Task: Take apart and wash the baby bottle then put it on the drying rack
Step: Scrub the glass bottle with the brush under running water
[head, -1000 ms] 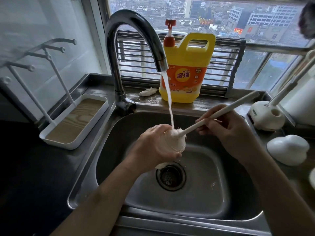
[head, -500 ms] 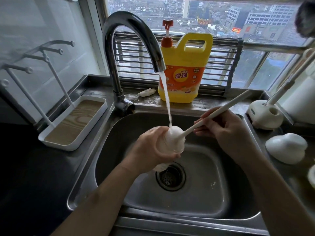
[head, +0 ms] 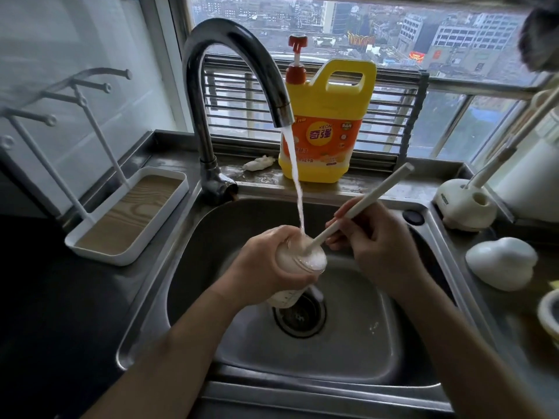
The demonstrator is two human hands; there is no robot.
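scrubbing baby bottle [head: 302, 263] with brush [head: 372, 195]

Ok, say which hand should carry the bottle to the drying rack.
Left, probably: the left hand grips the clear baby bottle, and the white peg drying rack stands left of the steel sink; the right hand holds the cream brush handle.

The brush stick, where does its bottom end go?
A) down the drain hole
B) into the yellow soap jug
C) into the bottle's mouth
C: the brush, held by the right hand, runs down into the foamy mouth of the bottle that the left hand grips.
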